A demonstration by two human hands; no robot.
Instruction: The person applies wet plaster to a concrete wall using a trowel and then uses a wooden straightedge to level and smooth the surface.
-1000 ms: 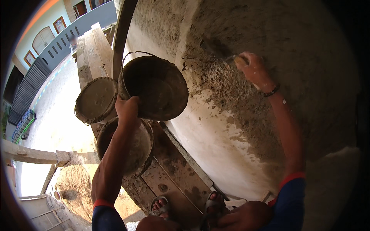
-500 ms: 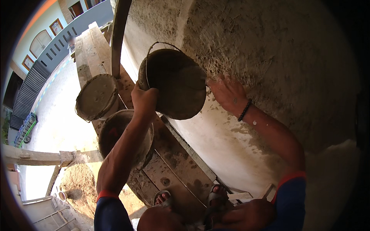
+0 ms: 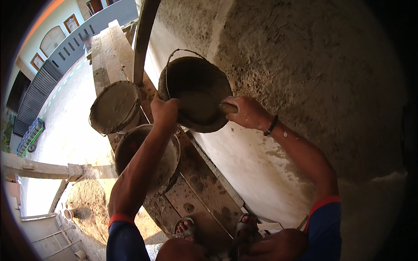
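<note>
My left hand point(image 3: 164, 111) grips the near rim of a dark, mortar-caked bucket point(image 3: 196, 93), fingers curled over the edge and clamped on it, so the bucket tilts with its mouth toward me. Its wire handle point(image 3: 180, 53) arcs over the far side. My right hand point(image 3: 244, 112) reaches into the bucket's mouth from the right, fist closed around a wooden tool handle point(image 3: 228, 108); the working end is buried in the grey mortar inside, so I cannot tell what kind of tool it is. A dark band point(image 3: 271, 125) sits on my right wrist.

Just left of my left hand stands a second bucket point(image 3: 115, 107), filled to the brim with grey mortar. Directly under my left forearm is a third bucket point(image 3: 150, 158), mostly hidden by the arm. All three crowd the scaffold planks point(image 3: 204, 191) I stand on, leaving little room; my sandalled feet point(image 3: 188, 227) show at the bottom edge, below both hands.

To the right of my right hand, close up, rises the rough plastered wall point(image 3: 305, 65), darker and coarser above, smoother and paler below my forearm. A curved pole point(image 3: 143, 39) runs up beyond the left hand, beside the planks point(image 3: 111, 52) stretching away. Far down to the left lie a sunlit yard point(image 3: 65, 130), a timber beam point(image 3: 35, 165) and a sand heap point(image 3: 87, 204).
</note>
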